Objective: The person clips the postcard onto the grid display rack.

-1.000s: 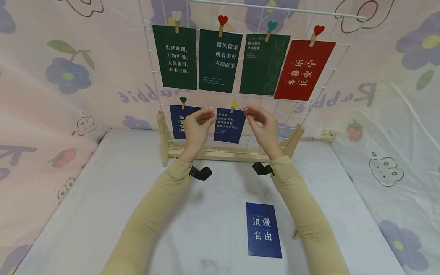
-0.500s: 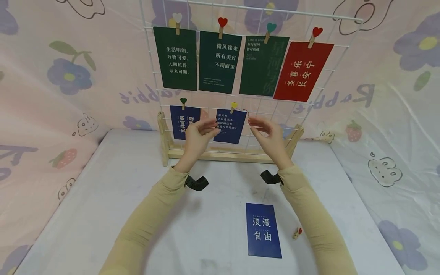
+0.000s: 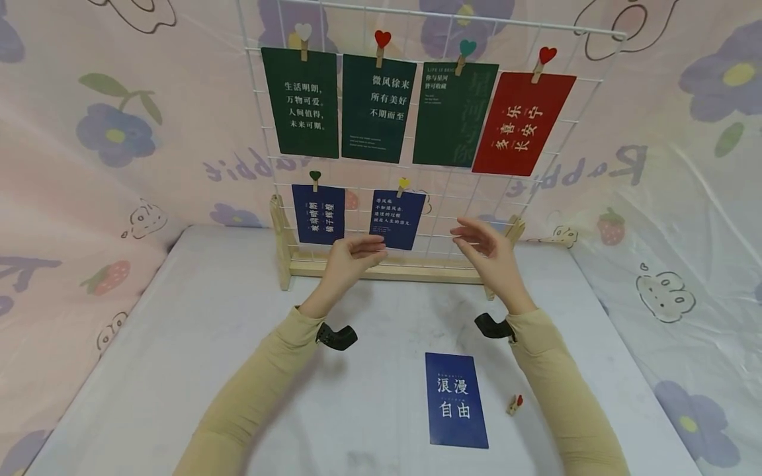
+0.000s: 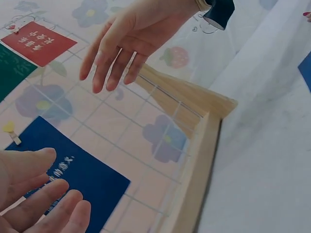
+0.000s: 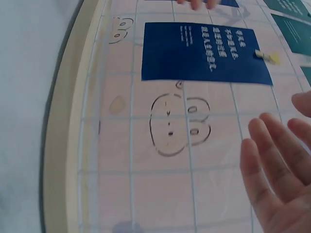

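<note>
My left hand [image 3: 351,261] is in front of the lower edge of a blue card [image 3: 395,218] that hangs from a yellow heart clothespin [image 3: 403,185] on the white wire grid. Its fingers are relaxed and hold nothing. To the right of that card, my right hand [image 3: 489,254] hovers before bare grid wires, also holding nothing; the right wrist view shows its fingers [image 5: 279,162] loosely extended. A second blue card [image 3: 318,215] hangs at the left from a green heart clothespin [image 3: 315,178].
Three green cards [image 3: 300,106] and a red card [image 3: 524,125] hang along the grid's upper row. The grid stands on a wooden base [image 3: 387,272]. On the white table lie a blue card [image 3: 456,400] and a red heart clothespin [image 3: 514,404].
Both hands have come down and away from the hanging card with the yellow clothespin, the right one moving further right. The clothespin on the table has come into view from behind the right sleeve.
</note>
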The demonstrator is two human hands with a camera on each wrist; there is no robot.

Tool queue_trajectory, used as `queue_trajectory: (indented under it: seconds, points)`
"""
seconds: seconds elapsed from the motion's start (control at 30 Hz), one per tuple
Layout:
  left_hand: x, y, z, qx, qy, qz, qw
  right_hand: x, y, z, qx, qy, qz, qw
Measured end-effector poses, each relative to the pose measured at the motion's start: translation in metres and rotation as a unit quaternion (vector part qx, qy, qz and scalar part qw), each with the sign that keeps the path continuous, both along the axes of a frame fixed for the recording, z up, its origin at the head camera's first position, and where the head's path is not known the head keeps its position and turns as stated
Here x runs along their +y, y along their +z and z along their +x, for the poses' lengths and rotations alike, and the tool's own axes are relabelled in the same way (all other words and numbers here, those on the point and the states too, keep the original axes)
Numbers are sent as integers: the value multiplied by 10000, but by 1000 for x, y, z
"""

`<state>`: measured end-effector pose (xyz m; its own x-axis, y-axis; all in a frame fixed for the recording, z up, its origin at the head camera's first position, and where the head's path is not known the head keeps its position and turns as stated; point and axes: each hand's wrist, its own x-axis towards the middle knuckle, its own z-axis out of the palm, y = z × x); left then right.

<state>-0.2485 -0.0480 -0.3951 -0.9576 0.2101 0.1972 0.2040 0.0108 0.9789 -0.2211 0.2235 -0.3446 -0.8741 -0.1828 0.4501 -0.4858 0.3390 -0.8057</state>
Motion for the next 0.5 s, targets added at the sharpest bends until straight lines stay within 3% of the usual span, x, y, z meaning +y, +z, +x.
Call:
queue_trajectory:
  seconds: [0.2,0.5]
  points:
    - [2,-15,8,-777,-325,-8,9964,22,-11,13,-235,33,14,9997]
    - [6,-28,14,-1477,-893,193,9848,57,-44,20,-525,-5,57,9986]
